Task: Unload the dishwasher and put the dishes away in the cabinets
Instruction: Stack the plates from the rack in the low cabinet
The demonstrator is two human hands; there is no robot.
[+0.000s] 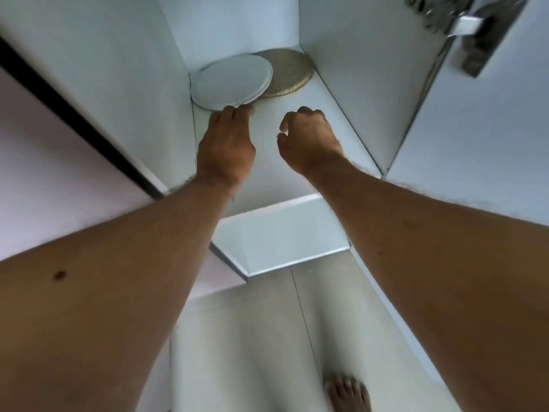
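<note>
Two round things lie at the back of the cabinet shelf (pixel 297 120): a white plate (pixel 231 81) tucked into the back left corner, and behind it to the right a dull, speckled round mat or board (pixel 289 69), whose edge the plate overlaps. We have our left hand (pixel 227 141) stretched forward with straight fingers, the tips touching the plate's near rim, nothing gripped. Our right hand (pixel 309 138) hovers over the bare shelf just beside it, fingers loosely curled and holding nothing.

We judge the plate to be stiff, smooth ceramic: moderately heavy, slippery at the glaze, and liable to chip against the cabinet wall. If it needs shifting, a flat push on the rim will do; to lift it, a pinch at the near rim with the thumb on top is the place.

We cannot tell whether it is one plate or a stack, since only the top face shows. The left fingertips blur into the rim. The dishwasher is out of view, and the metal fitting (pixel 463 22) at top right is cut off.
</note>
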